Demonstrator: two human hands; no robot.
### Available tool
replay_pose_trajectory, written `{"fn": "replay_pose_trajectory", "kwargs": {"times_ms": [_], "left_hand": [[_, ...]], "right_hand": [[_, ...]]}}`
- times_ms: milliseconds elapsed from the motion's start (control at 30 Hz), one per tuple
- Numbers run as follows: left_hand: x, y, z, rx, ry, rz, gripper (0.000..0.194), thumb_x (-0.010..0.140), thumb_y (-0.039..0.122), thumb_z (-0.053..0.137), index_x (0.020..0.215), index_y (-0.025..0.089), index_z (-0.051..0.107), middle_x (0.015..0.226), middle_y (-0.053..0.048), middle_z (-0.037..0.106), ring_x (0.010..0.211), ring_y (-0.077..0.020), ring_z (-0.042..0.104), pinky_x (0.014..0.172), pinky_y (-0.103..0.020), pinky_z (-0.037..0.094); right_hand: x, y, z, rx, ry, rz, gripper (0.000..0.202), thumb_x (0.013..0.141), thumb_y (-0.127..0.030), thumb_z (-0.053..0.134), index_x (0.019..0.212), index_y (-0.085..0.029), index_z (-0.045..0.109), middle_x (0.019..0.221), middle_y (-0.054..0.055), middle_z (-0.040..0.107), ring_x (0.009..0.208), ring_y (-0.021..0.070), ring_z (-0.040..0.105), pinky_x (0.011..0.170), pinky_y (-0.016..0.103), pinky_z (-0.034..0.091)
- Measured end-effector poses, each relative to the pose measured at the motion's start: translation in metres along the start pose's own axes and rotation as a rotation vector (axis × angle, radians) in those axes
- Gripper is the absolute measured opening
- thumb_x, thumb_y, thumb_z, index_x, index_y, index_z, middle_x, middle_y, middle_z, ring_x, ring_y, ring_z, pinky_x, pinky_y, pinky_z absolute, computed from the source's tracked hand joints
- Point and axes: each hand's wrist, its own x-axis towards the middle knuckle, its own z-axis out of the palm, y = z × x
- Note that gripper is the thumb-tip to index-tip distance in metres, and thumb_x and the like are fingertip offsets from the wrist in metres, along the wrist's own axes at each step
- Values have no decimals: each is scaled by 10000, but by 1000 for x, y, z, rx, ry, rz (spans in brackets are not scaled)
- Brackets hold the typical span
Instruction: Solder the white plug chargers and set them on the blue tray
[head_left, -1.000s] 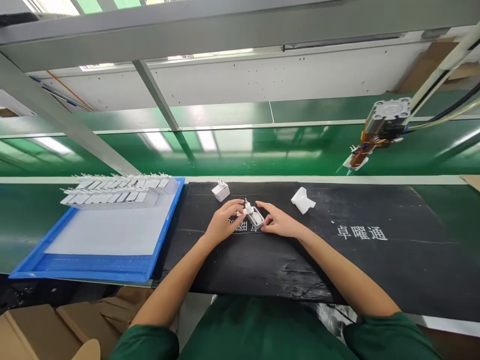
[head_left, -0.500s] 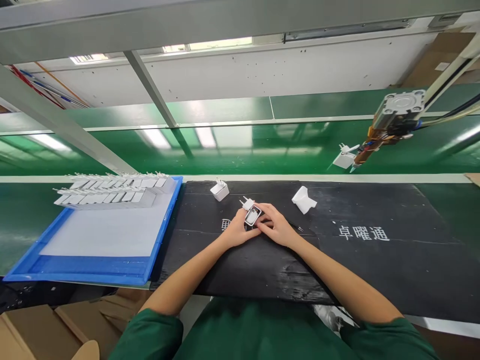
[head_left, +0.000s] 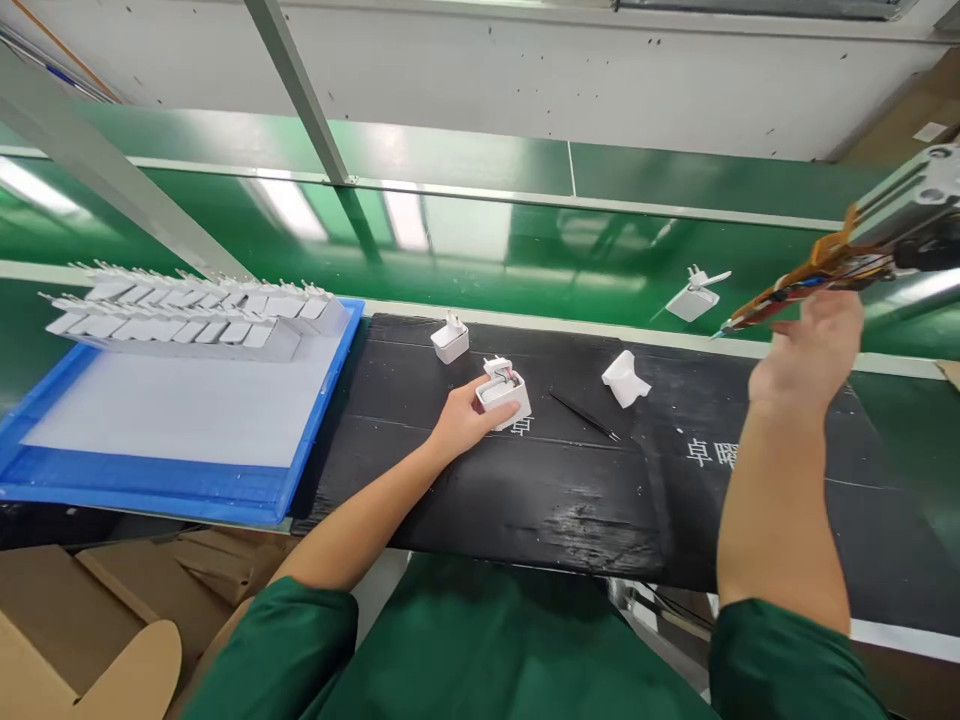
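My left hand (head_left: pixel 471 415) is closed around a white plug charger (head_left: pixel 504 400) just above the black mat. The charger's housing is open at the top; its pronged cap is tilted up, and thin wires, one reddish, show inside. My right hand (head_left: pixel 814 340) is raised at the right, against the underside of a hanging nozzle tool (head_left: pixel 817 272) with a thin pale tip. Its fingers are partly hidden by the tool, so their grip is unclear. Black tweezers (head_left: pixel 585 415) lie on the mat right of the charger.
Another white charger (head_left: pixel 450 338) stands behind my left hand. A white angled piece (head_left: pixel 625 380) lies to the right. Beyond the mat, a white charger with a raised flap (head_left: pixel 694 295) sits near the nozzle. A blue tray (head_left: pixel 225 490) at left carries rows of white chargers (head_left: pixel 187 325).
My right hand has left the charger and moved right and up to the hanging tool. My left hand keeps the charger, now alone. The tweezers lie uncovered. The view has tilted down.
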Motion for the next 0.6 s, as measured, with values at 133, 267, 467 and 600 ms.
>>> {"fn": "replay_pose_trajectory", "kwargs": {"times_ms": [133, 267, 467, 600], "left_hand": [[1, 0, 0, -56, -33, -37, 530, 710, 410, 736, 1168, 150, 673, 1040, -69, 742, 933, -233, 694, 838, -335, 560], [2, 1, -1, -24, -29, -42, 489, 722, 365, 730, 1159, 150, 684, 1054, -75, 739, 947, -233, 693, 843, -328, 557], [7, -7, -1, 137, 70, 62, 431, 752, 323, 717, 1154, 172, 688, 1049, -71, 730, 908, -212, 688, 818, -320, 557], [11, -13, -1, 194, 141, 158, 371, 760, 260, 711, 1119, 171, 691, 1050, -73, 718, 919, -201, 682, 788, -292, 559]], "right_hand": [[13, 18, 1, 13, 71, -36, 375, 729, -333, 755, 1085, -344, 638, 905, 24, 682, 930, 299, 694, 686, 483, 579], [26, 30, 26, 162, 312, -76, 301, 723, -228, 755, 989, -331, 659, 787, -21, 613, 799, 202, 658, 805, 428, 529], [18, -11, 93, 228, 158, -130, 417, 710, -285, 760, 1094, -313, 600, 807, -39, 551, 756, 147, 590, 877, 393, 520], [5, -52, 130, 272, -26, -175, 467, 764, -402, 725, 1191, -328, 550, 875, -7, 537, 810, 176, 586, 867, 426, 544]]}}
